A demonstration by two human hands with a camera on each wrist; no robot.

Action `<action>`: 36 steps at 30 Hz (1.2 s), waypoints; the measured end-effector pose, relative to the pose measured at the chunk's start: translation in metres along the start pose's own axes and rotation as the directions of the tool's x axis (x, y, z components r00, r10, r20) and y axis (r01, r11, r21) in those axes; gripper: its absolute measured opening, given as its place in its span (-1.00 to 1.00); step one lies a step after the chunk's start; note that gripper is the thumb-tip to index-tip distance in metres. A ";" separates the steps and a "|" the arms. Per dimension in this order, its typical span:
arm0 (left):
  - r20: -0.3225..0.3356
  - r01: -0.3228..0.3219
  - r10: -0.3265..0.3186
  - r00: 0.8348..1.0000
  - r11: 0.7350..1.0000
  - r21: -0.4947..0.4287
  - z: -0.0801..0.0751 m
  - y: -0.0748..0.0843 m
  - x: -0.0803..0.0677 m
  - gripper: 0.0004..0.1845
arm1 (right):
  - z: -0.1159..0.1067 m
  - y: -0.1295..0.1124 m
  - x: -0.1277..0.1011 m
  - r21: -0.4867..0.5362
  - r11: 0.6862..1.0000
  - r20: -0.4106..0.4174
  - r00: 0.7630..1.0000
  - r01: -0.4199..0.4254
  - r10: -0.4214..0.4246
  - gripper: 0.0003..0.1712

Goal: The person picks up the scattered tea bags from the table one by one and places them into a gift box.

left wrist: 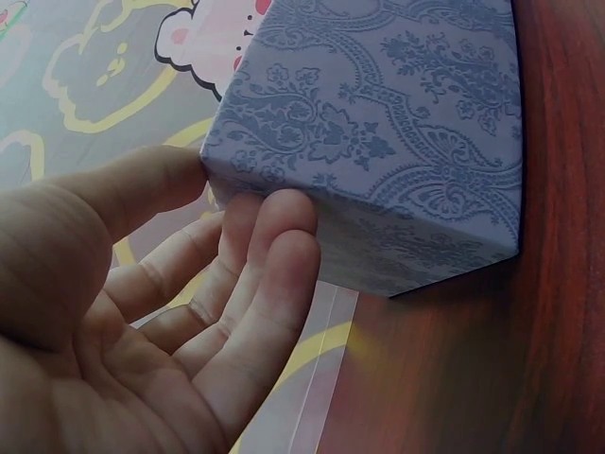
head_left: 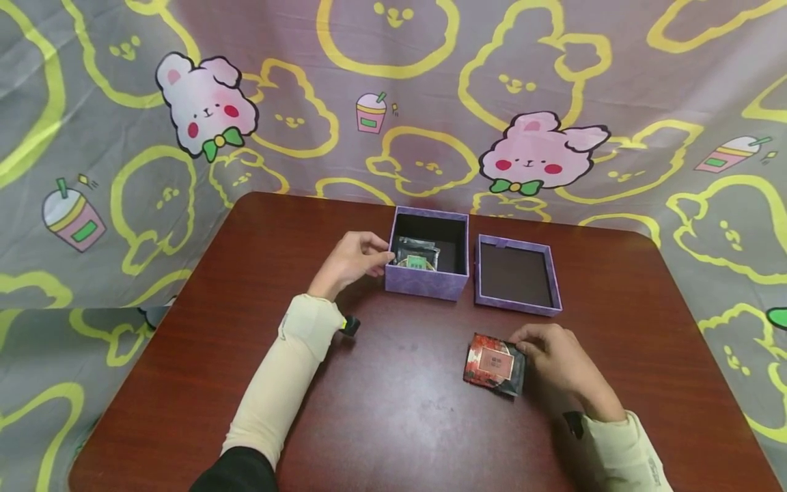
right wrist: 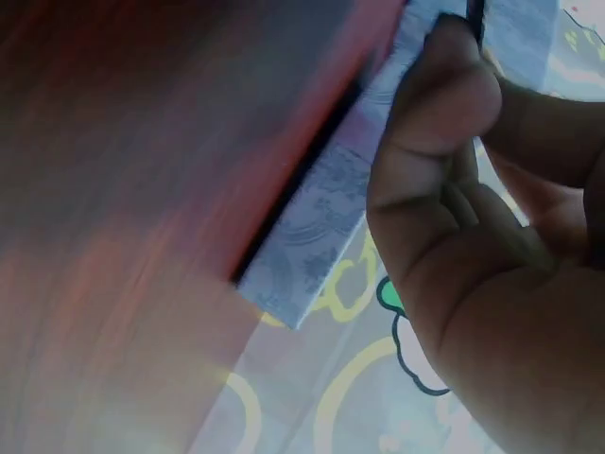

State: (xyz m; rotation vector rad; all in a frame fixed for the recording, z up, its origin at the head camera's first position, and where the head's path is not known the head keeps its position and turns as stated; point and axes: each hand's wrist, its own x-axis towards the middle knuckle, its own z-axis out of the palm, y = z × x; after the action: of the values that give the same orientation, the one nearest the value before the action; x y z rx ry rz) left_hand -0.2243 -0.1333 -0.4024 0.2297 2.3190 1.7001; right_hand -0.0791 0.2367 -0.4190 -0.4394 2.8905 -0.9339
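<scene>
Right hand [head_left: 562,362] grasps a sachet [head_left: 494,364], hidden from its wrist camera; left hand's [head_left: 350,263] grip, released, touches the box [left wrist: 378,142].

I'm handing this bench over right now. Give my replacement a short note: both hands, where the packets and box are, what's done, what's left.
Left hand: fingers touch the left wall of the open purple box.
Right hand: pinches the red packet, low over the table.
Done: dark packets already in the box.
Left: probably red packet in, then the lid, lying inside up to the right of the box.
</scene>
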 end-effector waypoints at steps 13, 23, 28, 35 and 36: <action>0.004 0.020 -0.020 1.000 1.000 -0.005 -0.001 0.001 0.000 -0.76 | -0.017 -0.012 0.018 0.160 0.987 0.007 1.000 -0.029 0.029 -0.72; 0.005 0.013 -0.013 1.000 1.000 -0.012 -0.002 0.002 0.001 -0.76 | -0.027 -0.030 0.042 0.206 0.978 -0.018 0.999 -0.023 0.027 -0.77; 0.006 0.020 -0.020 1.000 1.000 -0.015 -0.002 0.004 0.002 -0.76 | -0.028 -0.038 0.054 0.239 0.971 -0.032 0.999 -0.027 0.035 -0.77; 0.007 0.038 -0.038 0.999 0.999 -0.019 -0.001 0.006 0.001 -0.75 | -0.030 -0.047 0.073 0.238 0.970 -0.097 0.995 0.045 -0.023 -0.77; 0.007 0.040 -0.040 0.999 0.999 -0.022 -0.001 0.006 0.001 -0.75 | -0.031 -0.048 0.076 0.240 0.969 -0.104 0.994 0.054 -0.029 -0.77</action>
State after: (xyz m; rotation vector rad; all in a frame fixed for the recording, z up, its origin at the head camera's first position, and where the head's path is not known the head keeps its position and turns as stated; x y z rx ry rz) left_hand -0.2261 -0.1317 -0.3967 0.1832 2.2829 1.7024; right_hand -0.1444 0.1949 -0.3643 -0.4457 2.8094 -1.3327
